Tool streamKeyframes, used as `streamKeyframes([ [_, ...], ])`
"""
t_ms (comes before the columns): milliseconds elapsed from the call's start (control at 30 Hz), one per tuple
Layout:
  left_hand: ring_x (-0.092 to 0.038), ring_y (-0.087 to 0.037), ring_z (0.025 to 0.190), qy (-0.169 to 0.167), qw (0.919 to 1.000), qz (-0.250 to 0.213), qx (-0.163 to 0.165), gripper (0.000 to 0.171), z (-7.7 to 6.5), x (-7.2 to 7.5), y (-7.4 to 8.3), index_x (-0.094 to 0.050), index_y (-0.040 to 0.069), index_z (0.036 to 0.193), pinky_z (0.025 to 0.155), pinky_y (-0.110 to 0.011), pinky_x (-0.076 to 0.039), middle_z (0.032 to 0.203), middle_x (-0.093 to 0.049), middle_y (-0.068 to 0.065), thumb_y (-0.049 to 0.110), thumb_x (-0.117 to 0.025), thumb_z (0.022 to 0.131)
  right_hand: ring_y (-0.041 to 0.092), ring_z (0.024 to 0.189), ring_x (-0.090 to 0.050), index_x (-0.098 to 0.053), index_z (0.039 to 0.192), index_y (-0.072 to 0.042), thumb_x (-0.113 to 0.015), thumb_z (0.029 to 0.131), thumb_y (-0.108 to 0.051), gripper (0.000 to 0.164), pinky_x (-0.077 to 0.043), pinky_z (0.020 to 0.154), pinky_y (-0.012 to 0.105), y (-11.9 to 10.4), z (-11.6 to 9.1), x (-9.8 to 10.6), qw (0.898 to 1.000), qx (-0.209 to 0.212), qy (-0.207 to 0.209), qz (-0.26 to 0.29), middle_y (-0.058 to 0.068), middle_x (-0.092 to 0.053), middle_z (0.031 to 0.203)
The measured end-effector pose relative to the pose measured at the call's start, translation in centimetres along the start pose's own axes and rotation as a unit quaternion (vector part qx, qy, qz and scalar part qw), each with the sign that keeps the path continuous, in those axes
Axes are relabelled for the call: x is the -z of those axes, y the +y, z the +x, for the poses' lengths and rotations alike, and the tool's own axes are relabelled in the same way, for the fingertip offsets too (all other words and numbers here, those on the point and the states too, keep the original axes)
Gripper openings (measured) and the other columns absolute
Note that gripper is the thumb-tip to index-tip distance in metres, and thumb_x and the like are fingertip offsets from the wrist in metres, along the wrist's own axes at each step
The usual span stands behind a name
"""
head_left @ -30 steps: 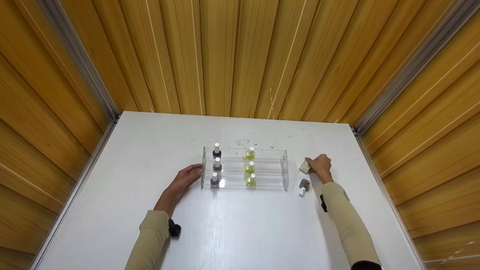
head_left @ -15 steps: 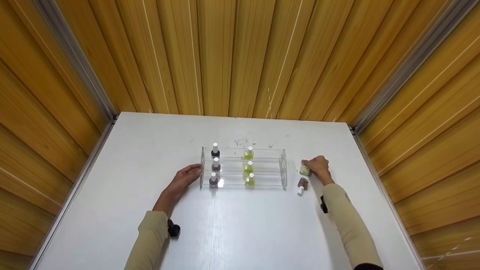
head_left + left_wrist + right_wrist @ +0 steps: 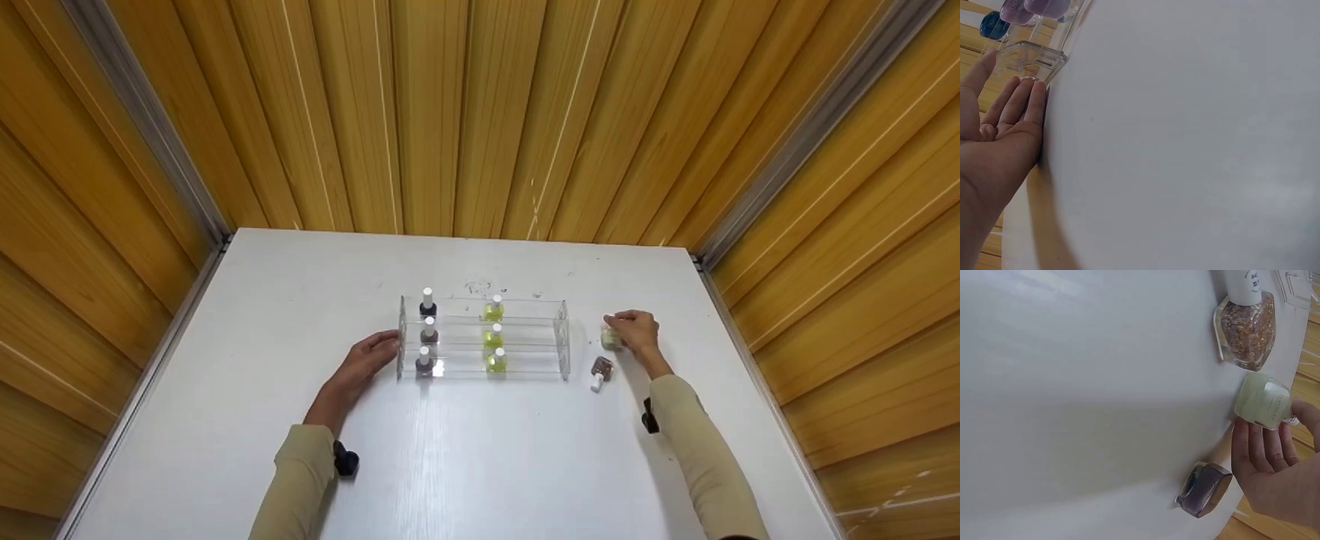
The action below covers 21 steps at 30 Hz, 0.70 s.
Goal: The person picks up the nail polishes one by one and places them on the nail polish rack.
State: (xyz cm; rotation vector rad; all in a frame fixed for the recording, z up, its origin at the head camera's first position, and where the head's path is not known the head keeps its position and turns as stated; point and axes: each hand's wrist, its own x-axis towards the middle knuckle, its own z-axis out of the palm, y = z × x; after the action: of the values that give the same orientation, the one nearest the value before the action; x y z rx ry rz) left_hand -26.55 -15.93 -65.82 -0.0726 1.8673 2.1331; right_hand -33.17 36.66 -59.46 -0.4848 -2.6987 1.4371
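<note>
My right hand (image 3: 637,332) pinches a nail polish bottle (image 3: 1264,400) of pale green at its white cap, between thumb and fingers, right of the clear rack. Just in front lies a glitter nail polish bottle (image 3: 602,367), copper-brown with a white cap. A dark purple nail polish bottle (image 3: 1203,489) lies beside my right fingers in the right wrist view; in the head view that hand hides it. My left hand (image 3: 367,356) rests at the left end of the clear tiered rack (image 3: 562,341), its fingertips extended against the end panel.
Three dark or mauve polish bottles (image 3: 424,366) stand in a column at the rack's left. Three yellow ones (image 3: 496,363) stand right of its middle, one per tier. The white table (image 3: 480,457) meets wood-patterned walls (image 3: 465,112) at the back and sides.
My right hand has tipped the pale green bottle more upright, and its fingers now cover the cap from above. My left hand stays at the rack's end. The head view has shifted slightly.
</note>
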Motion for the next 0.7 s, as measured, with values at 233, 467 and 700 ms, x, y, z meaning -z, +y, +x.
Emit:
streamKeyframes([
  [233, -0.042, -0.030, 0.147, 0.003, 1.0000, 0.003, 0.003, 0.051, -0.2, 0.0, 0.1, -0.053, 0.005, 0.146, 0.128, -0.045, -0.027, 0.154, -0.051, -0.017, 0.026, -0.066, 0.101, 0.001, 0.069, -0.064, -0.072, 0.113, 0.008, -0.079, 0.090, -0.021, 0.038, -0.057, 0.064, 0.017, 0.1, -0.3, 0.4, 0.999, 0.027, 0.020, 0.011, 0.005, -0.075, 0.090],
  [467, -0.043, -0.029, 0.146, 0.009, 0.9999, 0.012, 0.001, 0.050, -0.5, 0.1, 0.1, -0.055, 0.006, 0.145, 0.127, -0.044, -0.028, 0.152, -0.054, -0.015, 0.028, -0.067, 0.101, 0.010, 0.075, -0.071, -0.070, 0.115, 0.009, -0.080, 0.090, -0.017, 0.037, -0.064, 0.076, 0.031, -1.1, -1.2, 1.0, 0.998, 0.042, 0.001, 0.036, -0.001, -0.072, 0.084],
  [700, -0.041, -0.031, 0.148, 0.009, 0.9998, 0.017, 0.007, 0.052, -0.5, 0.0, 0.3, -0.054, 0.007, 0.146, 0.128, -0.046, -0.026, 0.154, -0.051, -0.016, 0.029, -0.066, 0.101, 0.007, 0.078, -0.070, -0.069, 0.115, 0.010, -0.080, 0.090, -0.015, 0.037, -0.063, 0.075, 0.025, -3.1, -1.9, 1.7, 0.996, 0.068, -0.014, 0.055, -0.003, -0.071, 0.084],
])
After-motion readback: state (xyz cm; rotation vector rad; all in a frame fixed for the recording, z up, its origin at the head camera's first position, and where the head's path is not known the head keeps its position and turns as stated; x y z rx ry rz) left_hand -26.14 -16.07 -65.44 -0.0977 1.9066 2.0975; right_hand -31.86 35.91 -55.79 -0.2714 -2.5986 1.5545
